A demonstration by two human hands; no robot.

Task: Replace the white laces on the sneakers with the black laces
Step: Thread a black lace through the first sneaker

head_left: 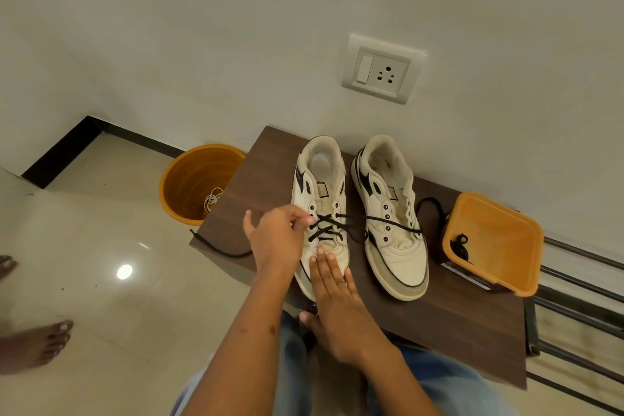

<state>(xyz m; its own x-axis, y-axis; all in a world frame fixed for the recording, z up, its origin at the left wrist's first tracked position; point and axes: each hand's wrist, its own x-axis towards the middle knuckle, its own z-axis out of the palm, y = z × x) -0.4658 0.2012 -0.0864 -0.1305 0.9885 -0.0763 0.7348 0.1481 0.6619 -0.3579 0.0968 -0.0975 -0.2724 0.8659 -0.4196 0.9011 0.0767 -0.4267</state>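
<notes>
Dark wood-grain table (422,324) is bearing two white leather sneakers (388,213); left hand (275,236) is pinching the black cord lace (326,230), right hand (337,311) is pressing flat, fingers straight, on the toe.

two white sneakers side by side on a brown table, toes toward the camera. left sneaker (320,209): black lace (326,230) crossed through the lower eyelets, one end trailing off the table's left edge, the other stretched rightward across the right sneaker (391,223). right sneaker: unlaced, eyelets bare, tongue open. spare black lace (460,244) bunched in an orange tub at right. white lace (212,200) coiled in an orange bucket on the floor, left.
</notes>
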